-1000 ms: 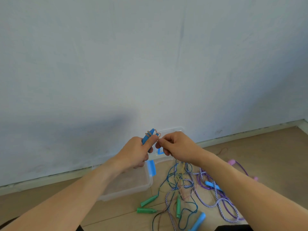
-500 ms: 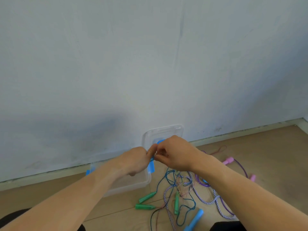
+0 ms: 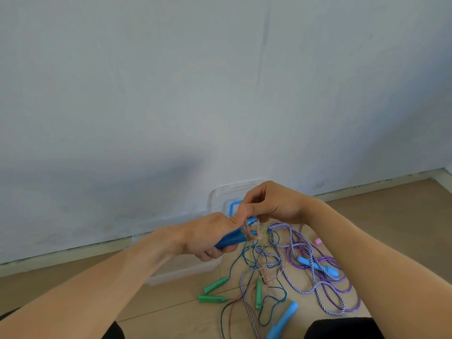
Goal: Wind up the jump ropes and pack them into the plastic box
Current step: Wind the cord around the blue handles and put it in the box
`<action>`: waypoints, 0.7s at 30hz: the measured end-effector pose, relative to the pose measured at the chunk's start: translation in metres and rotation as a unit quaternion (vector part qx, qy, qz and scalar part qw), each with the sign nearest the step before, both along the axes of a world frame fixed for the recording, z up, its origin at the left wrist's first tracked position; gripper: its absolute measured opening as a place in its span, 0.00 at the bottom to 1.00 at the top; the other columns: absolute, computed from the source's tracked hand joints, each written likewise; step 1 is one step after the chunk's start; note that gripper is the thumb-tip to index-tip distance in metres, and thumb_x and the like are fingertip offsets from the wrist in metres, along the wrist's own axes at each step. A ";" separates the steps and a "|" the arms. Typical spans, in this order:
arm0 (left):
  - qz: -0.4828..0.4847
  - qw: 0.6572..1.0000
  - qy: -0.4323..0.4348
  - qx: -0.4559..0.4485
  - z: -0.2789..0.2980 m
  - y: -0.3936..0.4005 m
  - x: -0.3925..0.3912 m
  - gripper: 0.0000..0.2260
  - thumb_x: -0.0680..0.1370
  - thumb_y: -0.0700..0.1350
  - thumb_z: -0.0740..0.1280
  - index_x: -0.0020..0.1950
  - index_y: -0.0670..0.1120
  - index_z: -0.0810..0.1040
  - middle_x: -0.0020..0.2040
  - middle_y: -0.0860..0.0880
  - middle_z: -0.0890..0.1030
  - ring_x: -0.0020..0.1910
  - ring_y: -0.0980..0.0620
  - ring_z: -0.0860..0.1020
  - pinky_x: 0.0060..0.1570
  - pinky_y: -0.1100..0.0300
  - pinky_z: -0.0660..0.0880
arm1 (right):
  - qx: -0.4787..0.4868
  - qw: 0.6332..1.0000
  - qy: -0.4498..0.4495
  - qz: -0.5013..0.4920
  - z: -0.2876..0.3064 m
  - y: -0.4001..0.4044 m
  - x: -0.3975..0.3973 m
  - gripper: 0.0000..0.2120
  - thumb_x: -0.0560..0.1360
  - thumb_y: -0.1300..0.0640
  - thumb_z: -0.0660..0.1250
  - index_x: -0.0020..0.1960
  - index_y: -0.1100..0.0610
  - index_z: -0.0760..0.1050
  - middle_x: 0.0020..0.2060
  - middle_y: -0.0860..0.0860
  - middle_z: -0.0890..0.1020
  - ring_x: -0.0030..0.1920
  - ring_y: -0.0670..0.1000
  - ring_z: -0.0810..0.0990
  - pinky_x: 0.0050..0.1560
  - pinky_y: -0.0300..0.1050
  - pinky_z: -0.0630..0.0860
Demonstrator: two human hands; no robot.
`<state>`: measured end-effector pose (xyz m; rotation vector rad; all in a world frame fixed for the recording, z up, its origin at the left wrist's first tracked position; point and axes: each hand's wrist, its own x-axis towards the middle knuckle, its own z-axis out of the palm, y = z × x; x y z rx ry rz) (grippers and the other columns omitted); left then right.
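My left hand (image 3: 208, 237) grips two dark blue jump rope handles (image 3: 232, 239) held together, pointing right. A thin tan cord (image 3: 249, 232) is looped around their tips. My right hand (image 3: 271, 204) pinches that cord just above the tips. Below the hands lies a tangle of jump ropes (image 3: 293, 265) on the floor: a white-and-purple striped rope, a purple rope, a thin teal rope. The clear plastic box (image 3: 181, 272) sits by the wall, mostly hidden behind my left hand and forearm.
Green handles (image 3: 212, 298) and light blue handles (image 3: 281, 321) lie on the wooden floor. A clear lid with a blue rim (image 3: 231, 206) leans on the wall (image 3: 220, 94). A pink handle (image 3: 317, 241) shows behind my right forearm. My dark-clothed knees are at the bottom edge.
Both hands came down from in front of the wall. The left hand turned the blue handles from upright to pointing right, and the right hand lifted above their tips with the cord.
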<state>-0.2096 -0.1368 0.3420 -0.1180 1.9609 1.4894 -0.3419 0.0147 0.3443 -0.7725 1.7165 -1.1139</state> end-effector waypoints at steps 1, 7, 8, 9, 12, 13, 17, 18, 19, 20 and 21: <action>0.006 1.000 0.014 0.006 0.004 0.000 0.000 0.28 0.71 0.71 0.51 0.34 0.45 0.64 0.24 0.55 0.65 0.22 0.56 0.57 0.23 0.64 0.55 | 0.003 1.000 -0.010 -0.001 0.000 0.000 -0.002 0.13 0.66 0.45 0.76 0.36 0.54 0.84 0.29 0.54 0.74 0.32 0.50 0.66 0.35 0.43 0.64; 0.072 0.994 0.071 0.049 0.007 -0.004 0.001 0.28 0.76 0.68 0.58 0.35 0.43 0.65 0.22 0.54 0.63 0.20 0.56 0.57 0.21 0.65 0.55 | -0.038 0.996 -0.080 -0.012 -0.001 -0.009 0.000 0.30 0.66 0.35 0.74 0.41 0.63 0.74 0.32 0.56 0.67 0.32 0.51 0.62 0.36 0.42 0.63; 0.087 0.991 0.082 0.053 0.005 -0.005 0.000 0.30 0.76 0.70 0.59 0.34 0.43 0.66 0.23 0.52 0.62 0.21 0.55 0.56 0.22 0.65 0.56 | -0.046 0.994 -0.096 -0.011 0.001 -0.011 0.002 0.26 0.69 0.36 0.71 0.39 0.61 0.73 0.32 0.55 0.65 0.32 0.51 0.59 0.35 0.42 0.62; 0.103 0.989 0.092 0.058 0.004 -0.005 0.000 0.31 0.74 0.71 0.59 0.34 0.42 0.66 0.23 0.50 0.62 0.21 0.54 0.56 0.22 0.65 0.56 | -0.051 0.993 -0.105 -0.014 0.002 -0.013 0.004 0.23 0.72 0.38 0.68 0.36 0.57 0.72 0.31 0.54 0.63 0.32 0.52 0.56 0.35 0.42 0.60; 0.147 0.979 0.116 0.084 0.003 -0.008 -0.002 0.31 0.72 0.71 0.60 0.35 0.41 0.68 0.24 0.48 0.61 0.22 0.52 0.55 0.23 0.64 0.56 | -0.060 0.992 -0.100 -0.043 0.004 -0.017 0.010 0.22 0.76 0.41 0.61 0.30 0.53 0.68 0.27 0.52 0.61 0.31 0.50 0.54 0.34 0.43 0.56; 0.165 0.974 0.124 0.094 0.003 -0.008 -0.003 0.31 0.74 0.70 0.60 0.35 0.42 0.68 0.24 0.47 0.61 0.21 0.52 0.55 0.23 0.65 0.57 | -0.067 0.993 -0.086 -0.053 0.005 -0.019 0.011 0.21 0.77 0.41 0.61 0.30 0.53 0.67 0.26 0.51 0.61 0.30 0.50 0.54 0.33 0.43 0.56; 0.251 0.950 0.148 0.117 0.003 -0.007 -0.003 0.29 0.73 0.69 0.59 0.33 0.43 0.69 0.24 0.47 0.61 0.21 0.53 0.56 0.22 0.65 0.56 | -0.102 0.990 -0.030 -0.094 0.008 -0.025 0.014 0.13 0.80 0.48 0.63 0.41 0.53 0.77 0.27 0.52 0.67 0.26 0.47 0.57 0.27 0.39 0.57; 0.272 0.942 0.152 0.126 0.004 -0.007 -0.003 0.29 0.71 0.70 0.59 0.34 0.43 0.68 0.24 0.47 0.61 0.21 0.53 0.56 0.22 0.65 0.56 | -0.110 0.988 -0.017 -0.103 0.008 -0.025 0.014 0.09 0.81 0.51 0.63 0.46 0.54 0.77 0.28 0.53 0.71 0.25 0.47 0.59 0.26 0.38 0.59; 0.298 0.932 0.155 0.139 0.005 -0.009 -0.004 0.29 0.69 0.71 0.58 0.35 0.43 0.68 0.24 0.47 0.61 0.21 0.54 0.56 0.22 0.65 0.55 | -0.115 0.988 0.001 -0.106 0.008 -0.025 0.015 0.07 0.81 0.53 0.63 0.49 0.55 0.78 0.31 0.53 0.75 0.24 0.47 0.60 0.25 0.38 0.61; 0.325 0.921 0.155 0.151 0.007 -0.012 -0.006 0.30 0.68 0.72 0.58 0.35 0.43 0.67 0.25 0.47 0.61 0.21 0.54 0.56 0.23 0.64 0.54 | -0.115 0.987 0.023 -0.108 0.008 -0.024 0.016 0.05 0.81 0.55 0.64 0.51 0.55 0.78 0.33 0.52 0.77 0.25 0.48 0.62 0.26 0.38 0.62; 0.347 0.912 0.153 0.156 0.008 -0.016 -0.007 0.30 0.68 0.72 0.58 0.36 0.43 0.67 0.25 0.47 0.61 0.21 0.54 0.56 0.23 0.64 0.54 | -0.109 0.987 0.047 -0.112 0.008 -0.024 0.017 0.06 0.80 0.56 0.65 0.53 0.55 0.80 0.34 0.51 0.78 0.25 0.48 0.62 0.26 0.38 0.63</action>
